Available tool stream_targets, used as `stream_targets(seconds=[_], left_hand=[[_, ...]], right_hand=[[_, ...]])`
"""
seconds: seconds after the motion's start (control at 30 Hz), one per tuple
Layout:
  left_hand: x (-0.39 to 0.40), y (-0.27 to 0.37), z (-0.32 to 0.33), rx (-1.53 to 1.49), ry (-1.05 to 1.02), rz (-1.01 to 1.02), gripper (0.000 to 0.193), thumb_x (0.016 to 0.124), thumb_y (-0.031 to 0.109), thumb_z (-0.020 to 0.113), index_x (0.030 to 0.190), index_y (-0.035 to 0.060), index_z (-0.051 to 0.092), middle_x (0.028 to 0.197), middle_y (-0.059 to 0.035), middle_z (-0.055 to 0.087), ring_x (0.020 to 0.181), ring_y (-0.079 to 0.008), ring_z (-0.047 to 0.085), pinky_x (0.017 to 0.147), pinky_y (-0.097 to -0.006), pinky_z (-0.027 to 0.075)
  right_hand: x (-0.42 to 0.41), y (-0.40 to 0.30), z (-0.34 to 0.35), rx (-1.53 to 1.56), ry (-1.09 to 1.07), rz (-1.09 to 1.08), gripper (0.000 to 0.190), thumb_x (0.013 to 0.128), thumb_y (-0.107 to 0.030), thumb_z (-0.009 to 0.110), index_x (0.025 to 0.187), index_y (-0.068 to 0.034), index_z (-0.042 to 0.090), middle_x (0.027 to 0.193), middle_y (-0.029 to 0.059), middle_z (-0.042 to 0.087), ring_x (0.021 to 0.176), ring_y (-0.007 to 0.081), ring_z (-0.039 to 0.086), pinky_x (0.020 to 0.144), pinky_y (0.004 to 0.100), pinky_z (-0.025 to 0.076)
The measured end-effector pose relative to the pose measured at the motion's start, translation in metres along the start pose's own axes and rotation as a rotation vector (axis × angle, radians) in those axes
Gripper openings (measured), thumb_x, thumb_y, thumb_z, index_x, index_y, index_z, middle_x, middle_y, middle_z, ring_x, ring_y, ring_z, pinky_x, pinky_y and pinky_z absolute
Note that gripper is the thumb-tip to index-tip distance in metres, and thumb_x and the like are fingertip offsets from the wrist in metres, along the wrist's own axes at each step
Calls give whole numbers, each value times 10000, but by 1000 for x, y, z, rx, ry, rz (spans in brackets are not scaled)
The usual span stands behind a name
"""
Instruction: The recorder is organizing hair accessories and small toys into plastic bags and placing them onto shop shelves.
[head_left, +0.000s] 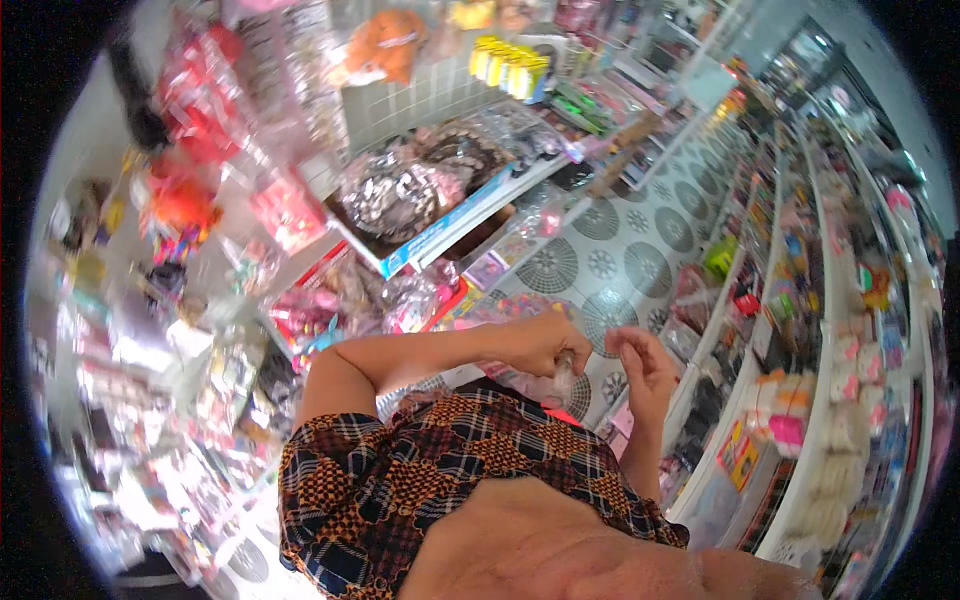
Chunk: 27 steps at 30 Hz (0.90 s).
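Note:
In the head view my left hand (551, 345) is closed around the gathered top of a clear plastic bag (564, 384). The bag hangs in front of my patterned shirt (480, 435), and my forearm and clothing hide much of it. A little to the right, my right hand (646, 367) is raised with its fingers bent and slightly apart. I can make out nothing in it. Below both hands shows the floor (600, 262), white with grey round patterns.
White shelves (817, 225) packed with small goods curve along the right. Ahead on the left, a display shelf (480, 206) holds plastic-wrapped items (390, 191). Red packaged goods (202, 97) hang at the upper left. Bagged items (330, 300) crowd beside my left arm.

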<state>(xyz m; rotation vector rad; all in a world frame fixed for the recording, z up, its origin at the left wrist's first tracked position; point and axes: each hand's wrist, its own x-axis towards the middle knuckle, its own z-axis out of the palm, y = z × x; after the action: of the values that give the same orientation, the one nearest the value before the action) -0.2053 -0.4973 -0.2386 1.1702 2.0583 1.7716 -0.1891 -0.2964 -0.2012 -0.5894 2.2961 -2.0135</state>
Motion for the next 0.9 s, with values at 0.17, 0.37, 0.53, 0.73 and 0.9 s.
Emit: stream_targets(seconds=[0.17, 0.37, 0.53, 0.73, 0.9], left_hand=[[-18, 41, 25, 715, 172, 84, 189, 610, -15, 566, 779, 69, 550, 744, -76, 554, 673, -282, 572, 561, -366, 453], [-50, 56, 95, 1035, 574, -79, 170, 627, 32, 623, 759, 81, 528, 825, -78, 493, 733, -234, 575, 545, -314, 489], [-86, 105, 131, 1258, 611, -240, 251, 590, 40, 640, 836, 91, 637, 837, -48, 524, 724, -221, 567, 592, -319, 489], [-119, 173, 142, 1619, 724, -283, 175, 604, 57, 671, 758, 28, 594, 745, -63, 580, 724, -225, 587, 593, -338, 467], [-139, 236, 145, 1825, 950, -332, 194, 628, 41, 725, 680, 53, 539, 694, -68, 573, 658, -232, 568, 583, -342, 443]], right_hand=[[26, 44, 4, 56, -488, -92, 223, 908, -71, 455, 1087, 20, 553, 1032, 59, 586, 873, 117, 562, 775, 243, 441], [11, 65, 22, 492, -946, 226, 288, 919, -157, 483, 1163, -7, 522, 899, 8, 576, 775, 66, 544, 643, 213, 439], [-4, 44, 49, 362, -1187, 43, 186, 868, -130, 561, 1007, -7, 577, 770, -1, 565, 667, 55, 500, 576, 220, 401], [-1, -12, 89, 94, -1102, -679, 76, 737, -20, 614, 808, -21, 588, 697, 92, 530, 589, 203, 517, 555, 313, 407], [9, -75, 95, 191, -928, -645, 109, 798, -110, 628, 744, -33, 573, 569, 29, 442, 522, 92, 415, 489, 247, 350]])
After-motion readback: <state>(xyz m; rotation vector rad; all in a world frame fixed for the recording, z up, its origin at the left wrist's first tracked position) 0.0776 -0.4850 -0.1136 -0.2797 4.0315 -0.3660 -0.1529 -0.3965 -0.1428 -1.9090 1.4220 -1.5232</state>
